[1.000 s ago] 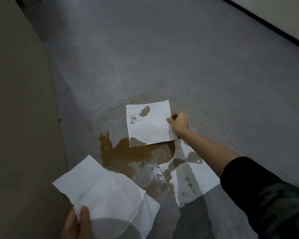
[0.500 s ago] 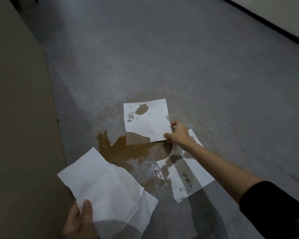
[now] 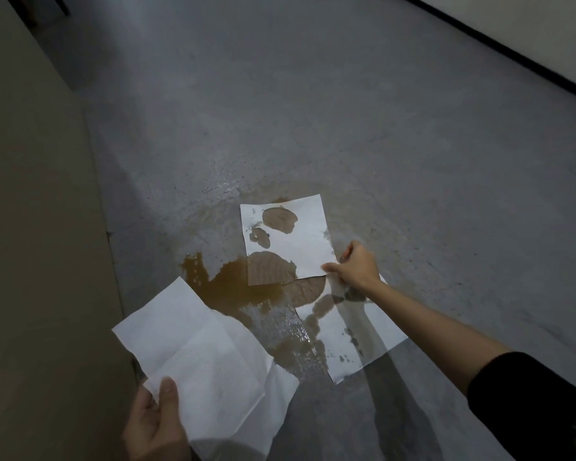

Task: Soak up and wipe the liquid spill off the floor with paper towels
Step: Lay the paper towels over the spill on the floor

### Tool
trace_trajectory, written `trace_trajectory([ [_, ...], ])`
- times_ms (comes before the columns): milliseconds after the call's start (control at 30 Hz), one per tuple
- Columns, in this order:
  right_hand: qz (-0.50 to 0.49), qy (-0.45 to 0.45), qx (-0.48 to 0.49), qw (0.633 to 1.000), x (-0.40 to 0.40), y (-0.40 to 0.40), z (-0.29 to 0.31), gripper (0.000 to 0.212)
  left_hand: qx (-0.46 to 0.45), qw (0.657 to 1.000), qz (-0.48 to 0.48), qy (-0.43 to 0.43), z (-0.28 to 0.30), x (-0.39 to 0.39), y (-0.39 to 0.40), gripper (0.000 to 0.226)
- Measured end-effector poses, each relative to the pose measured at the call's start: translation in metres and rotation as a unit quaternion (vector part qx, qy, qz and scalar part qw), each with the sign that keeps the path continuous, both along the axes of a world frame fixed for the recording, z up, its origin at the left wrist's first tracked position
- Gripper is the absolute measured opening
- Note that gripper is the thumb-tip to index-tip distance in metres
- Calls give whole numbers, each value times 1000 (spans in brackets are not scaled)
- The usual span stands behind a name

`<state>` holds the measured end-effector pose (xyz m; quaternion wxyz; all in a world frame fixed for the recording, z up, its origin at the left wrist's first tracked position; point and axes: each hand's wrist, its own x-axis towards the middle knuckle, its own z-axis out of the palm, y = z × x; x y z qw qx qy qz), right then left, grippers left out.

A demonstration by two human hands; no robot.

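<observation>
The right hand (image 3: 358,267) is pinching the near right corner of a paper towel (image 3: 300,237) lying flat on the floor (image 3: 413,161), its fingers (image 3: 333,267) narrowed onto that corner, while the left hand (image 3: 153,424) is holding a dry, creased towel (image 3: 207,354) up off the floor, thumb pressed on top and the other fingers hidden beneath. The brown spill (image 3: 240,287) is sitting on the floor near the wall on the left (image 3: 30,261), spreading from under the far towel towards the person, with a thinner wet sheen further out. To do this step well, the pinched towel is probably best slid or laid over the deepest brown pool just to its left, pressed flat and left to drink rather than dragged, since dragging would likely smear the liquid wider; the dry towel looks suited to the uncovered left side of the pool. Counting: three towels in all, two on the floor already blotched and overlapping at the right hand, the second (image 3: 363,344) nearer the person, one clean in the left hand; one spill; two hands.
</observation>
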<state>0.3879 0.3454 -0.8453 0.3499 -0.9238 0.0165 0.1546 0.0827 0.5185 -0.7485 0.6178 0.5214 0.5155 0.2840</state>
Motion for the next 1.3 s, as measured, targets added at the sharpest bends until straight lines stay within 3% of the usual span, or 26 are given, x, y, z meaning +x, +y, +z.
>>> trace_trajectory([
  [167,27,-105,-35,993,-13,-2,11,36,-8,1000,13,-7,8,2,-1,33],
  [300,135,-128,45,982,-54,8,26,17,-24,1000,3,1,22,7,-9,34],
  [467,179,94,238,950,-109,23,30,25,-50,998,-43,0,39,12,-18,26],
  [533,172,224,290,914,-126,28,31,35,-57,996,-62,-12,41,12,-20,27],
  [667,127,448,362,808,-148,35,29,77,-77,994,-67,-36,44,13,-22,23],
  [767,117,465,408,777,-152,31,42,75,-99,992,-69,-41,45,11,-22,19],
  [1067,67,244,375,892,-152,5,61,31,-137,989,-45,24,7,-13,-18,35],
  [1133,73,226,355,904,-154,-2,62,33,-149,986,-58,49,-1,-23,-22,33],
  [1233,133,230,294,918,-164,-10,61,55,-160,979,-75,98,-7,-36,-33,32],
  [1300,161,212,263,927,-170,-14,56,49,-154,978,-78,117,-10,-42,-39,34],
])
